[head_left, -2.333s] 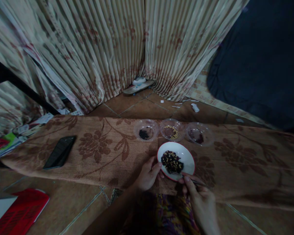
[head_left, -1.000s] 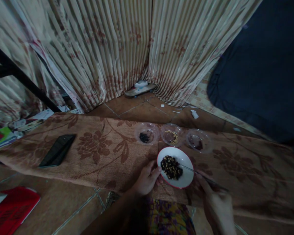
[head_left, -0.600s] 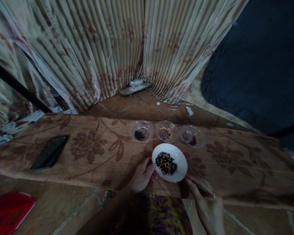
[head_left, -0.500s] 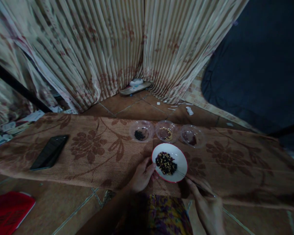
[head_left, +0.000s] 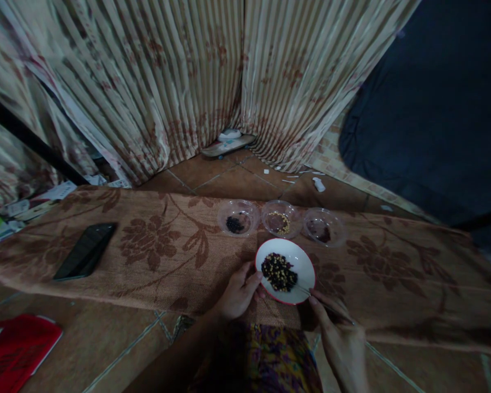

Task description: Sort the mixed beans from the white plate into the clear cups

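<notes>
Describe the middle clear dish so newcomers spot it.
Find the brown floral cloth. Near its far edge, beyond the white red-rimmed bowl, runs a row of three. The middle dish stands out by its yellow grains; the left dish holds black, the right dish dark red.

Passage between phone (head_left: 85,251) and cups (head_left: 269,218); cups, seemingly touching, block beyond bowl (head_left: 304,268).

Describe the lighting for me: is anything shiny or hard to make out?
Head view: dim overall; faint glints on the clear cups; dark blue fabric shows little detail; thin utensil in the right hand hard to trace against the bowl.
</notes>
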Tool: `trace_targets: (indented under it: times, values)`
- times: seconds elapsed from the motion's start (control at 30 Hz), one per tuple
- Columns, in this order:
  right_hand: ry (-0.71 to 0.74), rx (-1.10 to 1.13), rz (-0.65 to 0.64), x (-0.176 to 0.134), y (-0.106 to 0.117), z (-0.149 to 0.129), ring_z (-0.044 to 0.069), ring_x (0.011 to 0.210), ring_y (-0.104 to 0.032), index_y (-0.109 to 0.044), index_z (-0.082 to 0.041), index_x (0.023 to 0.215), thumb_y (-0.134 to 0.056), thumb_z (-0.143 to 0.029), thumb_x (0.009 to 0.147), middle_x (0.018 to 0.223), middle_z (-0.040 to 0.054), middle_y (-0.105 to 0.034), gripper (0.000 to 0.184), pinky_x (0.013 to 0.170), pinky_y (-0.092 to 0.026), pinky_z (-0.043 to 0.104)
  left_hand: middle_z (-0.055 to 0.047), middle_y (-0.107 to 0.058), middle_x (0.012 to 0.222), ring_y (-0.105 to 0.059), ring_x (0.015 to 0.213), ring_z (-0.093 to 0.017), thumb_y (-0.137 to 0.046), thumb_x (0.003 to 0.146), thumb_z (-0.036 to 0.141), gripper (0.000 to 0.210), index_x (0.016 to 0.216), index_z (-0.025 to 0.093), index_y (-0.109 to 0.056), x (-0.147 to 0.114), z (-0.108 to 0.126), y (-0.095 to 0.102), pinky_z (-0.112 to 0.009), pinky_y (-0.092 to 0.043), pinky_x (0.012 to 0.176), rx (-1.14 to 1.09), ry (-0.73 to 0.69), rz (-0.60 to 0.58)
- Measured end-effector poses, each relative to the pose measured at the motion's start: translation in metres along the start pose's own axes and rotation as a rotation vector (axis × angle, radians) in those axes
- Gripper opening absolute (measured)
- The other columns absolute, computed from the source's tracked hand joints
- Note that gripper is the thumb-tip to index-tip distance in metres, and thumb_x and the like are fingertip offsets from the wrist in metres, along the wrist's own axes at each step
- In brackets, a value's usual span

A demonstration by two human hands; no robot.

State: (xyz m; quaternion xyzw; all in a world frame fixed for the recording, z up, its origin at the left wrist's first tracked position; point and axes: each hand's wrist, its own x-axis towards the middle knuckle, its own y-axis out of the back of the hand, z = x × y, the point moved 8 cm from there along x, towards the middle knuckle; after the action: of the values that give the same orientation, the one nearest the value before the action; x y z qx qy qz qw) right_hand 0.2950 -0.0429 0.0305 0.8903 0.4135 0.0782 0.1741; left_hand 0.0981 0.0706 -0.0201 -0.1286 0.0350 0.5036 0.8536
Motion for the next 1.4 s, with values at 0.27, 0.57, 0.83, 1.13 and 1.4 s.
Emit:
trace_targets:
  times: [0.27,0.57,0.83,1.13,1.4]
  values:
    - [-0.021,0.005,0.024,0.001,0.0,0.002,0.029,0.1,-0.064,-0.077,-0.018,0.084,-0.072,-0.049,0.069,0.101,0.0114,-0.073,0.034,0.09,-0.049,0.044,0.0,-0.062,0.067,-0.06,0.056,-0.014,-0.051,0.09,0.052,0.048,0.121,0.015,-0.052,0.001,-0.002,-0.001,-0.023,-0.046,0.047,0.009,-0.004,-0.012]
    - [-0.067,-0.026,0.031,-0.003,0.003,0.003,0.03,0.098,-0.066,-0.078,-0.019,0.084,-0.072,-0.053,0.067,0.099,0.0116,-0.074,0.038,0.087,-0.051,0.043,0.001,-0.061,0.068,-0.059,0.057,-0.013,-0.051,0.091,0.05,0.046,0.121,0.016,-0.052,0.0,-0.002,0.0,-0.022,-0.047,0.049,0.015,-0.005,-0.014]
    - [-0.089,0.021,0.031,-0.003,0.0,0.01,0.029,0.098,-0.066,-0.077,-0.018,0.084,-0.074,-0.05,0.067,0.1,0.0116,-0.074,0.036,0.087,-0.051,0.042,0.0,-0.062,0.07,-0.06,0.057,-0.013,-0.052,0.09,0.052,0.048,0.12,0.015,-0.052,0.001,-0.002,0.0,-0.022,-0.047,0.048,0.0,-0.005,-0.014]
    - [-0.089,-0.002,0.05,-0.005,0.003,0.008,0.03,0.099,-0.066,-0.077,-0.018,0.081,-0.071,-0.053,0.066,0.098,0.0123,-0.074,0.038,0.089,-0.05,0.044,0.0,-0.062,0.069,-0.06,0.057,-0.013,-0.051,0.09,0.052,0.047,0.118,0.014,-0.052,0.0,-0.001,0.0,-0.022,-0.047,0.049,0.001,-0.014,-0.016]
    - [-0.102,0.024,0.06,-0.005,0.003,0.008,0.029,0.1,-0.066,-0.077,-0.017,0.082,-0.071,-0.051,0.067,0.099,0.0121,-0.074,0.037,0.091,-0.051,0.043,0.0,-0.062,0.069,-0.06,0.057,-0.013,-0.052,0.09,0.052,0.048,0.118,0.014,-0.053,0.001,-0.002,0.0,-0.022,-0.047,0.048,0.003,-0.014,-0.016]
